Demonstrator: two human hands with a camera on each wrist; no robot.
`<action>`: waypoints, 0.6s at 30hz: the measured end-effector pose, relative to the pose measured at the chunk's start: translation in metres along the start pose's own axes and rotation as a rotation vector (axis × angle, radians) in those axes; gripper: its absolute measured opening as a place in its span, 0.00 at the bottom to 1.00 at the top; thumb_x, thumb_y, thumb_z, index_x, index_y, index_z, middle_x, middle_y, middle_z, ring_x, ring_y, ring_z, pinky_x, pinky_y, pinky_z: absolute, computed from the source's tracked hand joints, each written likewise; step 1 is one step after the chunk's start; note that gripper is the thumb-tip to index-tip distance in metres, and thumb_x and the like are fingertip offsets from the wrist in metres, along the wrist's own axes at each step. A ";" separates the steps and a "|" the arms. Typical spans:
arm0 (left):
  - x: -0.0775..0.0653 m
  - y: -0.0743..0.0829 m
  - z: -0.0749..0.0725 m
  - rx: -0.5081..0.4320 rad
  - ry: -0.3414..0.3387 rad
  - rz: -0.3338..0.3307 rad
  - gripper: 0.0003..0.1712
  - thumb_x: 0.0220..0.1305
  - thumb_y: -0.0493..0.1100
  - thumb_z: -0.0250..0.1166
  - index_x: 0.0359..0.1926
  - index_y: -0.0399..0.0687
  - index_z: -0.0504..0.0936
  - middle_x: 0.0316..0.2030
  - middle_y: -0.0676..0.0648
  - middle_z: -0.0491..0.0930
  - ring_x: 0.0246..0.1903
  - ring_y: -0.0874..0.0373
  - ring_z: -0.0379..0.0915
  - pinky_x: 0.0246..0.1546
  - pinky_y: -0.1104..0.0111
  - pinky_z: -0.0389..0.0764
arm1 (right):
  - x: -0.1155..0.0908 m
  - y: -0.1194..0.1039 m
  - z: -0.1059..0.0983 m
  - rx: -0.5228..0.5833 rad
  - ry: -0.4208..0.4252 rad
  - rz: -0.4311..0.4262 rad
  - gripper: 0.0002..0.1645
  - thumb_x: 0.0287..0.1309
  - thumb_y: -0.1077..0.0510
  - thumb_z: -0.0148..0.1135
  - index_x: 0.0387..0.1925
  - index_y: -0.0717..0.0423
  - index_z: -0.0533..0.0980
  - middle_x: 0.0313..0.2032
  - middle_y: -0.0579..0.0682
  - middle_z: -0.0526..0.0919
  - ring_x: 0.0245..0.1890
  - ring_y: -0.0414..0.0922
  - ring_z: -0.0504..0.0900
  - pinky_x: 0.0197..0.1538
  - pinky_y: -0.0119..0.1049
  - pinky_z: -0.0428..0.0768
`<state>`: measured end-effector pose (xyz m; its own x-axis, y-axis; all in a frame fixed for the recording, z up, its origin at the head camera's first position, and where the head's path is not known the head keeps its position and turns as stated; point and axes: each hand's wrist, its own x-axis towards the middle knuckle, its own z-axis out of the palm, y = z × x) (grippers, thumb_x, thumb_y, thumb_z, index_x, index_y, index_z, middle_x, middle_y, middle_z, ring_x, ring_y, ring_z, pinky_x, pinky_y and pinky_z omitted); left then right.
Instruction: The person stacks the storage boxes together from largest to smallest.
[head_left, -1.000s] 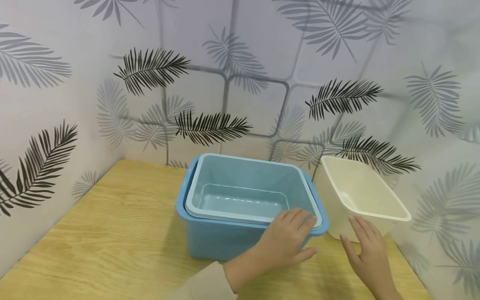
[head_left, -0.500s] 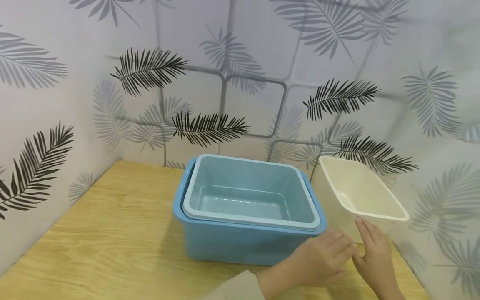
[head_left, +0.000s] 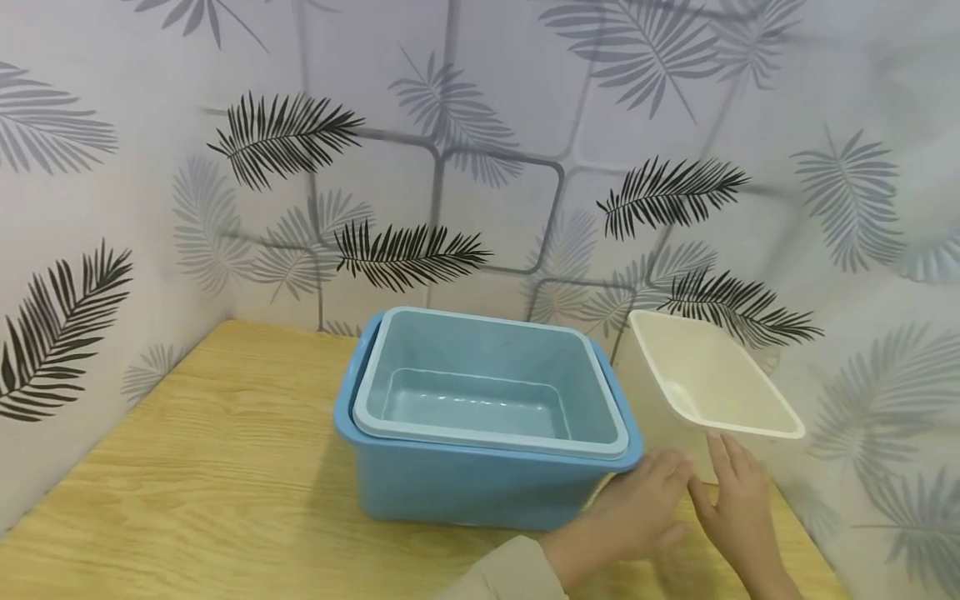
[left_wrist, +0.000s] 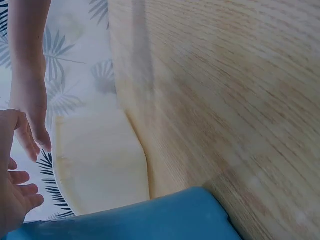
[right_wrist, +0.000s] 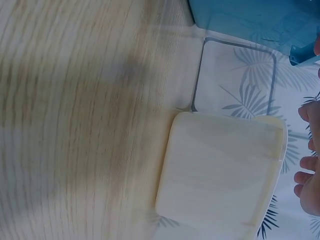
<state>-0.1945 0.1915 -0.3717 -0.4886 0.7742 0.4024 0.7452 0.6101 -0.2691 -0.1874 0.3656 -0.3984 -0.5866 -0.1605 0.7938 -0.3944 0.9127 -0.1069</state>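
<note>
A deep blue plastic bin (head_left: 472, 487) stands on the table, with a lighter blue bin (head_left: 487, 346) nested inside it. My left hand (head_left: 637, 504), fingers loosely bent and holding nothing, is beside the blue bin's front right corner, just under its rim. To the right is a cream bin (head_left: 716, 375); its outer wall also shows in the right wrist view. My right hand (head_left: 738, 512) has its fingers extended, tips right at the cream bin's front rim. The two hands are close together, the left thumb side hidden in part.
The wood-grain table (head_left: 225, 467) stretches left of the bins. Behind and on both sides rise walls with leaf-patterned paper (head_left: 480, 225), close behind the cream bin. Both nested and cream bins show bare floors.
My left hand has left the front rim of the nested blue bins and moved right and down past their corner, toward the right hand. The right hand stays by the cream bin.
</note>
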 end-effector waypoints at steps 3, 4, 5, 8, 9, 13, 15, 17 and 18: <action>0.002 0.000 0.004 -0.042 0.003 -0.026 0.34 0.60 0.63 0.54 0.61 0.52 0.63 0.61 0.55 0.63 0.61 0.63 0.59 0.66 0.76 0.56 | 0.001 0.002 0.003 -0.012 -0.013 0.004 0.32 0.50 0.60 0.58 0.55 0.76 0.66 0.52 0.77 0.68 0.50 0.73 0.66 0.49 0.68 0.64; 0.004 -0.001 0.006 -0.056 0.017 -0.027 0.33 0.60 0.62 0.55 0.61 0.52 0.64 0.60 0.55 0.63 0.60 0.63 0.59 0.66 0.76 0.56 | 0.002 0.002 0.003 -0.022 -0.013 0.001 0.32 0.50 0.61 0.59 0.55 0.76 0.65 0.52 0.77 0.68 0.50 0.73 0.66 0.49 0.68 0.64; 0.006 -0.001 0.008 -0.076 0.027 -0.028 0.32 0.61 0.62 0.55 0.61 0.52 0.64 0.60 0.55 0.64 0.60 0.63 0.60 0.66 0.76 0.56 | 0.004 0.003 0.004 -0.032 -0.013 0.000 0.32 0.49 0.62 0.60 0.55 0.76 0.66 0.52 0.77 0.68 0.50 0.73 0.66 0.49 0.68 0.65; 0.011 0.000 0.011 -0.138 0.049 -0.032 0.31 0.61 0.58 0.56 0.61 0.50 0.64 0.59 0.55 0.66 0.61 0.62 0.60 0.66 0.75 0.56 | 0.008 0.005 0.006 -0.068 -0.021 -0.012 0.34 0.42 0.67 0.64 0.53 0.76 0.66 0.51 0.78 0.69 0.50 0.74 0.66 0.49 0.69 0.65; 0.013 0.000 0.012 -0.153 0.056 -0.035 0.31 0.61 0.57 0.56 0.61 0.49 0.64 0.59 0.54 0.66 0.61 0.62 0.60 0.66 0.75 0.56 | 0.010 0.006 0.008 -0.081 -0.026 -0.018 0.35 0.39 0.69 0.66 0.53 0.76 0.66 0.51 0.78 0.69 0.50 0.75 0.67 0.49 0.69 0.65; 0.016 0.001 0.015 -0.159 0.007 -0.080 0.35 0.61 0.57 0.55 0.64 0.47 0.61 0.62 0.53 0.64 0.65 0.60 0.58 0.68 0.73 0.53 | 0.017 0.008 0.013 -0.123 -0.050 -0.035 0.40 0.27 0.73 0.70 0.51 0.77 0.67 0.50 0.80 0.69 0.49 0.76 0.67 0.48 0.70 0.66; 0.017 0.000 0.016 -0.158 -0.025 -0.102 0.36 0.61 0.57 0.55 0.66 0.47 0.60 0.64 0.53 0.63 0.66 0.60 0.56 0.69 0.72 0.52 | 0.020 0.008 0.015 -0.129 -0.071 -0.023 0.41 0.28 0.73 0.71 0.52 0.77 0.67 0.50 0.79 0.69 0.49 0.77 0.66 0.48 0.70 0.65; 0.018 0.001 0.018 -0.164 -0.050 -0.121 0.36 0.61 0.57 0.55 0.66 0.48 0.59 0.65 0.53 0.63 0.67 0.60 0.55 0.69 0.72 0.51 | 0.021 0.008 0.015 -0.135 -0.095 -0.009 0.41 0.30 0.72 0.71 0.52 0.77 0.67 0.51 0.79 0.69 0.50 0.77 0.66 0.48 0.70 0.65; 0.018 0.002 0.019 -0.177 -0.064 -0.132 0.37 0.61 0.57 0.56 0.67 0.48 0.59 0.65 0.54 0.62 0.67 0.60 0.55 0.69 0.73 0.50 | 0.022 0.009 0.014 -0.138 -0.106 -0.005 0.41 0.30 0.72 0.72 0.52 0.78 0.67 0.51 0.79 0.69 0.50 0.77 0.66 0.48 0.70 0.65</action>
<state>-0.2110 0.2098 -0.3816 -0.6107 0.7020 0.3664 0.7380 0.6723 -0.0581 -0.2139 0.3645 -0.3904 -0.6593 -0.1972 0.7256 -0.3009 0.9535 -0.0142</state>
